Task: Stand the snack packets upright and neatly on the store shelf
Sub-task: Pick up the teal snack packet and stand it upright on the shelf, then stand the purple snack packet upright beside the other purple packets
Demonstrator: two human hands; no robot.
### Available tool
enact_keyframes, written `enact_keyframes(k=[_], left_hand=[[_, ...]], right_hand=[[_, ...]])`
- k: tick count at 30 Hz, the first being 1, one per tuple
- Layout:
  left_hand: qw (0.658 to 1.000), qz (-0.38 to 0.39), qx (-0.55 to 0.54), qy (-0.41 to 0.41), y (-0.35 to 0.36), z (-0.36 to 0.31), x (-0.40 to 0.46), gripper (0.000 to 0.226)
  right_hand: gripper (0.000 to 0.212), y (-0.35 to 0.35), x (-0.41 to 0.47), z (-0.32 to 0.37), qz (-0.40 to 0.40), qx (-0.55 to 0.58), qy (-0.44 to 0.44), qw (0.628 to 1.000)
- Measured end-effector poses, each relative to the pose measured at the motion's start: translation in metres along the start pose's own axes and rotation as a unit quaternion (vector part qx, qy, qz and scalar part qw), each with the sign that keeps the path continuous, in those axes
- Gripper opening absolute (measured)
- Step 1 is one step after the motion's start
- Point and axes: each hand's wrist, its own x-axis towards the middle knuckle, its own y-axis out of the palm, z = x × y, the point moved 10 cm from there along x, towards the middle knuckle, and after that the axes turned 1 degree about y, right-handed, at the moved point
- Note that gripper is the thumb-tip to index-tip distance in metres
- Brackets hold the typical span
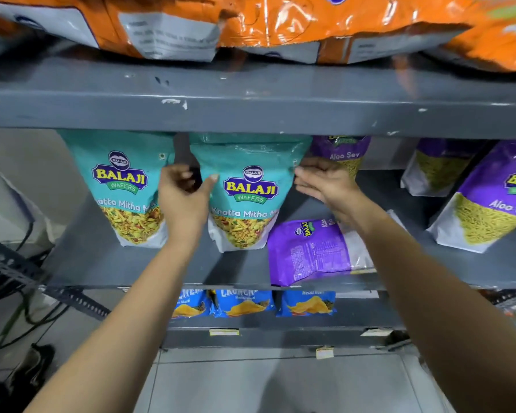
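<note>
Two teal Khatta Mitha packets stand upright on the grey middle shelf point(108, 263): one at the left point(122, 186) and one in the centre point(248, 192). My left hand point(185, 198) pinches the centre packet's left edge between thumb and fingers. My right hand point(325, 183) lies flat and open against that packet's right edge. A purple Aloo Sev packet point(313, 251) lies flat on the shelf under my right wrist. Other purple Aloo Sev packets stand behind my right hand point(344, 153), further right point(438, 168) and at the far right point(489, 201).
Orange packets point(251, 22) lie on the shelf above, overhanging its front lip point(251, 111). Blue chip packets point(251, 304) stand on the lower shelf. Cables and a slotted metal bar point(42, 281) are at the left, over a tiled floor.
</note>
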Motion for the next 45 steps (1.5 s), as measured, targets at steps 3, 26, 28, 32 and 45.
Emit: enact_keyframes(k=[3,26,28,32,45], left_hand=[[0.989,-0.015,0.117,0.087,0.004,-0.009,-0.039,0.029],[0.820,0.260,-0.124,-0.495,0.253,0.088,-0.322,0.037],[0.828,0.281,-0.114,-0.472,0.255,0.081,-0.322,0.036],[0.880,0.294,-0.076,-0.366,0.248,0.057,-0.278,0.026],[0.937,0.290,0.187,-0.047,0.233,0.057,-0.137,0.049]], right_hand=[[0.035,-0.042,0.002,-0.022,0.033,-0.151,0.012,0.988],[0.086,-0.209,-0.020,-0.115,0.184,-0.490,0.235,0.819],[0.079,-0.223,-0.030,-0.108,0.150,-0.472,0.213,0.842],[0.089,-0.240,-0.043,-0.093,0.066,-0.363,0.138,0.919],[0.044,-0.179,-0.030,-0.119,-0.035,-0.088,0.001,0.995]])
